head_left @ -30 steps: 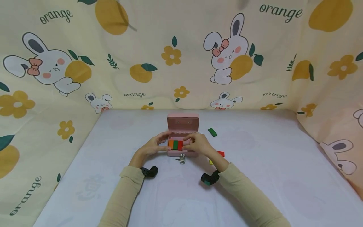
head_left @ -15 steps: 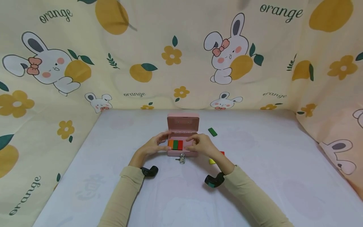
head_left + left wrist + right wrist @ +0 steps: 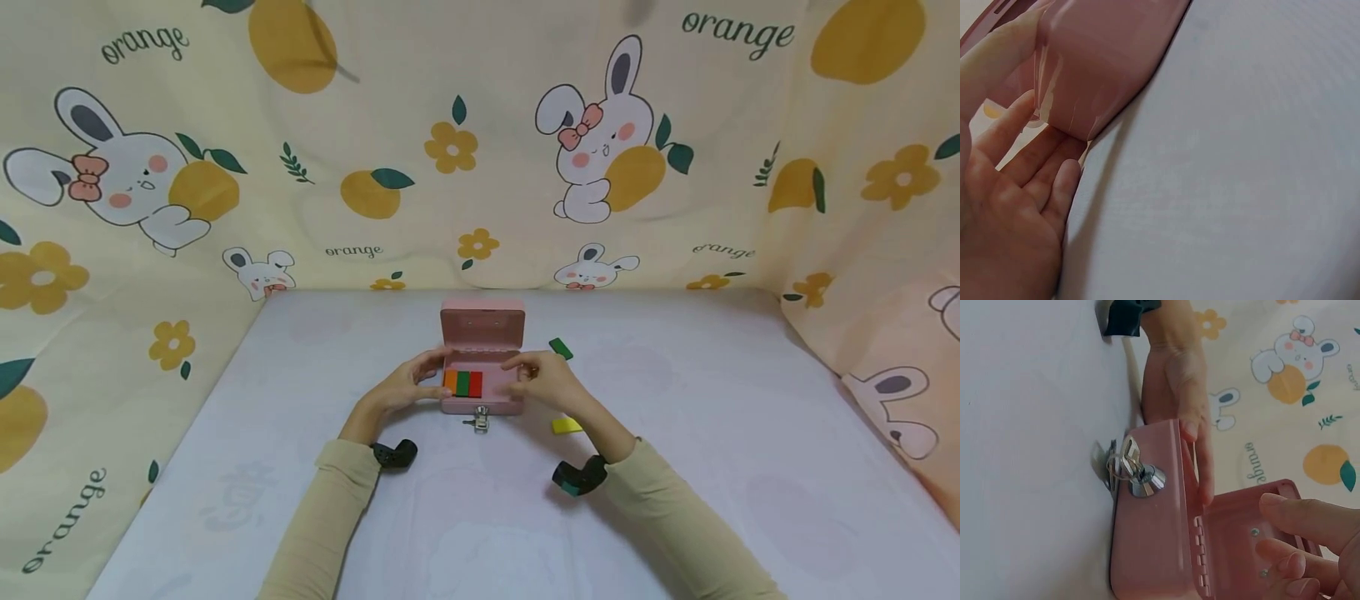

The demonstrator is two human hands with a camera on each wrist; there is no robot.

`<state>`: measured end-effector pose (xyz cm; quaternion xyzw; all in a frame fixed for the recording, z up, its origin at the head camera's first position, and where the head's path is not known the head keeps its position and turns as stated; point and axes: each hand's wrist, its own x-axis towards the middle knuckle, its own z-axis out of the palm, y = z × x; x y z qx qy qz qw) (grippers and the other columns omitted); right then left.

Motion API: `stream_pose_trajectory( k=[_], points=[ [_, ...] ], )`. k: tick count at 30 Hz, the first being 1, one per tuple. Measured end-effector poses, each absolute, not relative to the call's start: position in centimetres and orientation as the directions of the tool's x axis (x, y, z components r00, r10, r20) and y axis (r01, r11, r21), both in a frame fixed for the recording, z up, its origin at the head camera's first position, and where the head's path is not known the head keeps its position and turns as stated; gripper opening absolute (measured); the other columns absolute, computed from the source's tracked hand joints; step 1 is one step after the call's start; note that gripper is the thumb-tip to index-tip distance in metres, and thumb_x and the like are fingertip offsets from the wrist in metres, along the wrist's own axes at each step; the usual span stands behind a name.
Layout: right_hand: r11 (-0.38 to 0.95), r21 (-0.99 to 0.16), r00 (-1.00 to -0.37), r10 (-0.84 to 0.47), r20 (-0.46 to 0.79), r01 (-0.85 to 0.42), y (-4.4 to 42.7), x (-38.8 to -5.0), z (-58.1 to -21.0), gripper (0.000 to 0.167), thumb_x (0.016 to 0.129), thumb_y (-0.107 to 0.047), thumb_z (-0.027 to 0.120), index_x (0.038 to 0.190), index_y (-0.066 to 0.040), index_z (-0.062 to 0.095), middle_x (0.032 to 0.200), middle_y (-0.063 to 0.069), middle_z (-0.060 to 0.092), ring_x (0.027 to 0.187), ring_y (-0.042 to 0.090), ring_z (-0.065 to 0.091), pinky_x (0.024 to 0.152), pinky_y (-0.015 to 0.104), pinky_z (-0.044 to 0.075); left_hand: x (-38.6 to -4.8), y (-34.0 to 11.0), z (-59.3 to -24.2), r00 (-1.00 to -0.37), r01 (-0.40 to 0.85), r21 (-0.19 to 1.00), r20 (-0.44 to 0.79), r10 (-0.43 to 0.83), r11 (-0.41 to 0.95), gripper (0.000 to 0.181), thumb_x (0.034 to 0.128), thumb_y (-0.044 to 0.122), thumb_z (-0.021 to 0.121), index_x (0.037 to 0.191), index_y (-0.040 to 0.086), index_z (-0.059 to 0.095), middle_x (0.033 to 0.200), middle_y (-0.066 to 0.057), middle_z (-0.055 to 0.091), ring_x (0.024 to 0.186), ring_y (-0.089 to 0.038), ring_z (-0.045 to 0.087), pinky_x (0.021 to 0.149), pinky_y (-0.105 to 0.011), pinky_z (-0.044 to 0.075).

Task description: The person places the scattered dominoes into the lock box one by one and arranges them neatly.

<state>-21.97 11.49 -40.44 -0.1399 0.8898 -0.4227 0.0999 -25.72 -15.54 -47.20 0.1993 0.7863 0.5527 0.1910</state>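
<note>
Three small oblong blocks, one orange (image 3: 450, 382), one green (image 3: 463, 384) and one red (image 3: 476, 384), sit side by side in the left part of an open pink metal box (image 3: 495, 407), near the middle of the head view. Packed against the left end, they leave the right part of the box accessible. The hinged pink lid (image 3: 482, 329) is raised at the back, so it blocks neither hand. Silver keys (image 3: 1130, 456) hang from the round metal lock on the front.

The left hand (image 3: 405, 385) grips the box's left end, its fingers bent round the far corner and thumb at the near side, seemingly to steady it; whether the thumb touches the orange block I cannot tell.

The right hand (image 3: 551, 379) hovers over the right end, fingers bent, thumb and forefinger well parted, with nothing visible between them.

On the white bench (image 3: 337, 517), a loose green block (image 3: 561, 347) lies just beyond the right hand, and a yellow block (image 3: 567, 425) lies below it in the frame, beside the right forearm, both probably within easy reach.
</note>
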Motion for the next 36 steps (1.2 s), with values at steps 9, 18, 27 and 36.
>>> stream_pose_trajectory(
  k=[9,18,27,36],
  points=[
    [0.598,-0.788,-0.945,-0.32,-0.064,-0.149,12.8,-21.8,-40.3,0.034,0.083,-0.015,0.075,0.113,0.001,0.068,0.068,0.003,0.049,0.061,0.015,0.043,0.046,0.018,0.029,-25.6,-15.4,-47.1,-0.86,0.05,0.948,-0.12,0.496,0.315,0.075,0.0845,0.017,0.074,0.149,0.018,0.035,0.161,-0.006,0.027,0.149,-0.031,0.024,0.125,-0.054,0.02],
    [0.605,-0.778,-0.946,-0.32,-0.043,-0.17,13.9,-22.0,-40.4,0.037,0.08,-0.018,0.078,0.111,0.001,0.069,0.067,0.0,0.05,0.064,0.013,0.044,0.05,0.018,0.031,-25.6,-15.6,-47.4,-0.863,0.043,0.945,-0.128,0.489,0.324,0.074,0.0851,0.016,0.073,0.148,0.018,0.036,0.161,-0.007,0.027,0.149,-0.033,0.024,0.124,-0.054,0.02],
    [0.586,-0.792,-0.941,-0.336,-0.046,-0.171,15.6,-22.8,-40.6,0.037,0.082,-0.015,0.076,0.112,0.004,0.067,0.066,0.001,0.05,0.066,0.016,0.045,0.057,0.02,0.035,-25.6,-15.3,-47.3,-0.866,0.025,0.937,-0.154,0.476,0.347,0.075,0.0854,0.017,0.073,0.149,0.019,0.034,0.162,-0.005,0.025,0.15,-0.032,0.022,0.125,-0.053,0.02],
    [0.56,-0.809,-0.915,-0.398,-0.07,-0.182,17.2,-24.3,-40.9,0.04,0.082,-0.016,0.076,0.116,0.003,0.065,0.069,-0.001,0.05,0.064,0.012,0.045,0.053,0.018,0.035,-25.6,-15.3,-47.2,-0.866,0.016,0.935,-0.164,0.472,0.355,0.074,0.0857,0.016,0.072,0.149,0.02,0.034,0.162,-0.005,0.026,0.15,-0.032,0.023,0.124,-0.055,0.02]
  ],
)
